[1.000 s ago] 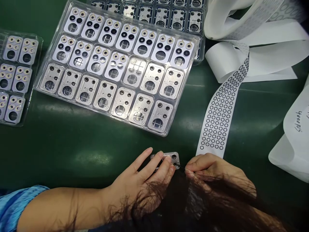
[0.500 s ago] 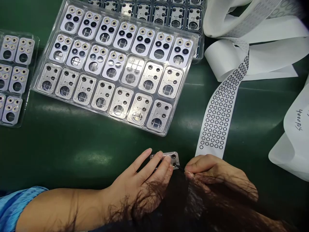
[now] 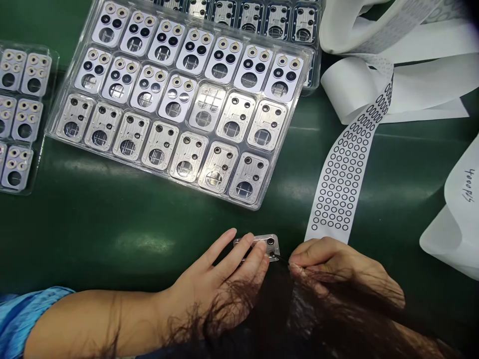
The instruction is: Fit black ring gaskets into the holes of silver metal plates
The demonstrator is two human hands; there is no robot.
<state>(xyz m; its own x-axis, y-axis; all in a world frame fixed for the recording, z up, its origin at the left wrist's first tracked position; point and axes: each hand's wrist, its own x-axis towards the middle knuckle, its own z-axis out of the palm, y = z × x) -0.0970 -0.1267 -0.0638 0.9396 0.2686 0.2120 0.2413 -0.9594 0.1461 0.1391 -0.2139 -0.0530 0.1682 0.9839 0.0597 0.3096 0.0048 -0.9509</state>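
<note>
My left hand (image 3: 220, 276) presses a small metal camera frame (image 3: 270, 242) flat on the green table, fingers lying over most of it. My right hand (image 3: 337, 267) pinches thin black tweezers (image 3: 280, 257), whose tip touches a hole at the frame's right end. A white paper strip printed with small black rings (image 3: 342, 184) ends just above my right hand. My own dark hair hangs over the lower part of both hands.
A clear plastic tray (image 3: 262, 202) holding several rows of metal camera frames lies beyond my hands, one pocket vacant. A second tray (image 3: 22, 114) sits at the left edge, another at the top. Loose white backing paper (image 3: 460, 219) piles up on the right.
Both hands stay in place on the frame. The view has shifted slightly, so the trays and strip appear a little lower and to the right.
</note>
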